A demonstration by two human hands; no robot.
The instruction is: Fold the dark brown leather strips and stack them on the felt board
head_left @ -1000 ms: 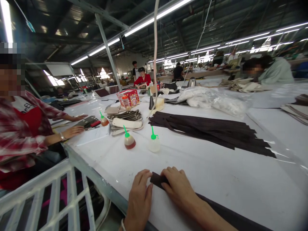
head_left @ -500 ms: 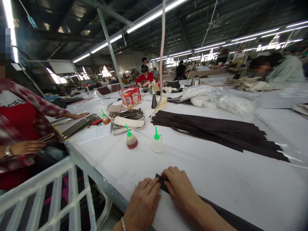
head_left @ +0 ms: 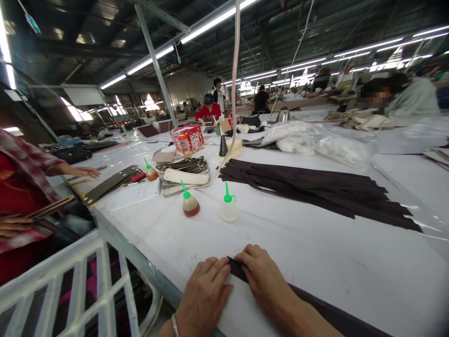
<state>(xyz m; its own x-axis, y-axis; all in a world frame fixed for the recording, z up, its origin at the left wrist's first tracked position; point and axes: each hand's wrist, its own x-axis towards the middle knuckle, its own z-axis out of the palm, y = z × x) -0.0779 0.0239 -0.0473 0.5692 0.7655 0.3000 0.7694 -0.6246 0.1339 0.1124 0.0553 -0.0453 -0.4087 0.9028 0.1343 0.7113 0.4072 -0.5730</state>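
Note:
A long dark strip (head_left: 326, 306) runs along the near table edge, under my right forearm and out at the bottom right. My right hand (head_left: 263, 276) is closed over it near its far end, fingers bent and pressing the material. Beside that end lies my left hand (head_left: 205, 295), its fingers stretched out on the table and their tips touching or very close to the strip's tip. Beyond the hands stand a clear squeeze bottle (head_left: 229, 213) and a squeeze bottle with reddish-brown liquid (head_left: 191, 206), both with green nozzles. What the right fingertips do underneath is hidden.
A pile of dark strips (head_left: 315, 187) lies across the table. Pale straps (head_left: 185, 175), a red patterned box (head_left: 187, 139) and plastic bags (head_left: 315, 140) sit farther back. At left are a white slatted crate (head_left: 66, 285) and a co-worker in a plaid sleeve (head_left: 31, 150).
My left hand has shifted slightly left and down, its fingers drawing back from the strip. The right hand stays almost in place on the strip. The co-worker at left has moved partly out of view.

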